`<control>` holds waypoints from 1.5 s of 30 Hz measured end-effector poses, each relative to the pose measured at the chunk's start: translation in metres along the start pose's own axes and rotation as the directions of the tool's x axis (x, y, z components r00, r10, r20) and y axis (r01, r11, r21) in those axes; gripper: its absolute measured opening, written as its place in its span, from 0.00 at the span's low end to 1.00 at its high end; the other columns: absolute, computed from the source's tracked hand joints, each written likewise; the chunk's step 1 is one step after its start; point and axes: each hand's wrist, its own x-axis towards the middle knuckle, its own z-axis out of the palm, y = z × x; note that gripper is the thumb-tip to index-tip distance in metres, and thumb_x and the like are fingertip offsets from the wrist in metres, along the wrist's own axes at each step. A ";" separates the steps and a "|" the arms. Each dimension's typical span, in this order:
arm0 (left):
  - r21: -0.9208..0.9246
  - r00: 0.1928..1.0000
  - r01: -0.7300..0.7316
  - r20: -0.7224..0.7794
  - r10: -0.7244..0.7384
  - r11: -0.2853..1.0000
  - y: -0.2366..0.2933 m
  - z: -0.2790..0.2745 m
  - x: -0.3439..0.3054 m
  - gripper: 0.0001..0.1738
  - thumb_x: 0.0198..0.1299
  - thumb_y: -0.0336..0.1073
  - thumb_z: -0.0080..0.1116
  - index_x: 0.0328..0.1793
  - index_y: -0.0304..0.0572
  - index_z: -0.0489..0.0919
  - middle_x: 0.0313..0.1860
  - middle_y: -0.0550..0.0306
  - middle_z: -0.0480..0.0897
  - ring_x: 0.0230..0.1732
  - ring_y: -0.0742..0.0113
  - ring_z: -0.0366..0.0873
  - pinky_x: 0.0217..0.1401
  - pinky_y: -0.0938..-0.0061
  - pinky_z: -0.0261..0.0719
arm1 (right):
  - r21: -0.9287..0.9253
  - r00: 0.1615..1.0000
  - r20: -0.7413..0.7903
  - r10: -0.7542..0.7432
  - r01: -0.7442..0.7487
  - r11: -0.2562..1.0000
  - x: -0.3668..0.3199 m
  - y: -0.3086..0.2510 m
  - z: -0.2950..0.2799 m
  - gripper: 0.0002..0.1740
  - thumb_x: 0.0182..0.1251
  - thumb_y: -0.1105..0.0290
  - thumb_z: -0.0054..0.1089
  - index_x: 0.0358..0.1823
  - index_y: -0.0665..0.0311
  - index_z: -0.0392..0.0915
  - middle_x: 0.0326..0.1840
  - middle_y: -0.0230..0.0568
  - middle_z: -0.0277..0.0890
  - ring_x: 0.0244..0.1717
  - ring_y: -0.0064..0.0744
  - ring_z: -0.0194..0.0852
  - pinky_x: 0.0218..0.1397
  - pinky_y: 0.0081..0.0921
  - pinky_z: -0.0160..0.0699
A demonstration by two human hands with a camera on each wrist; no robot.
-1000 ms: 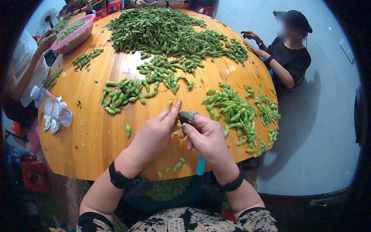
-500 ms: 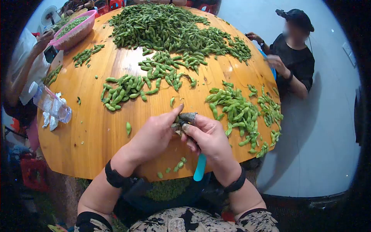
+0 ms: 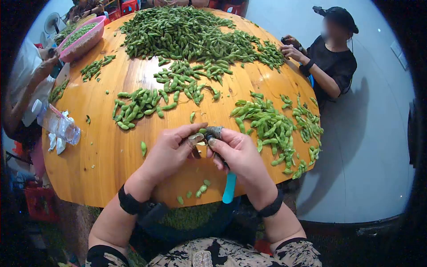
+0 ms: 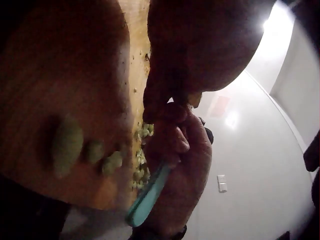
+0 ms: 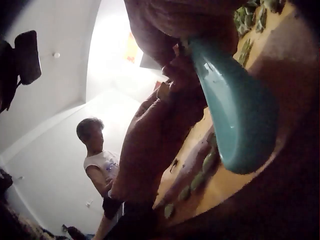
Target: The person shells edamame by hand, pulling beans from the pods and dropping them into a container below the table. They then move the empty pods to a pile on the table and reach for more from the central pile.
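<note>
In the head view my left hand (image 3: 165, 151) pinches a small green pod (image 3: 202, 131) between thumb and index finger, its thumb tip wrapped in something pale. My right hand (image 3: 242, 155) meets it fingertip to fingertip, with a dark grey wrap (image 3: 215, 131) round a finger. The right fingers curl round a tool whose teal handle (image 3: 229, 188) sticks out below the palm. That handle (image 5: 237, 112) looms large in the right wrist view and also shows in the left wrist view (image 4: 146, 200). The tool's working end is hidden among the fingers.
A big heap of pods (image 3: 178, 33) covers the back of the wooden table (image 3: 106, 169). Smaller piles lie at centre left (image 3: 138, 107) and right (image 3: 269, 127). A pink basin (image 3: 84, 42) and a plastic bottle (image 3: 60, 123) stand left. People sit at both sides.
The left index finger has lowered and bent over towards the right hand, and the green pod now shows between the hands. At the right, the seated person's hands have come together near the table edge.
</note>
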 end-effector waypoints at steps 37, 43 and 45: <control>-0.530 0.981 0.194 0.130 -0.146 0.825 -0.007 -0.005 0.003 0.09 0.67 0.35 0.54 0.49 0.41 0.77 0.29 0.69 0.75 0.28 0.83 0.72 0.32 0.86 0.71 | -0.169 0.998 -0.019 -0.056 0.052 0.984 -0.020 0.000 0.000 0.08 0.68 0.73 0.52 0.41 0.69 0.78 0.25 0.27 0.75 0.20 0.11 0.68 0.22 0.14 0.68; -0.564 0.966 0.254 0.187 -0.178 0.785 -0.007 -0.004 0.003 0.08 0.65 0.35 0.57 0.47 0.42 0.77 0.36 0.68 0.77 0.34 0.82 0.73 0.40 0.84 0.74 | -0.193 0.996 -0.062 -0.066 0.053 0.980 -0.018 0.011 0.004 0.07 0.67 0.74 0.53 0.39 0.70 0.78 0.23 0.26 0.72 0.22 0.10 0.66 0.25 0.14 0.67; -0.501 0.979 0.192 0.159 -0.128 0.844 -0.006 0.003 0.004 0.08 0.65 0.35 0.57 0.46 0.42 0.77 0.35 0.68 0.77 0.34 0.82 0.73 0.39 0.85 0.73 | -0.276 0.971 -0.069 -0.231 0.204 0.939 -0.011 0.025 0.008 0.07 0.66 0.75 0.54 0.40 0.71 0.78 0.23 0.25 0.71 0.25 0.11 0.66 0.28 0.15 0.68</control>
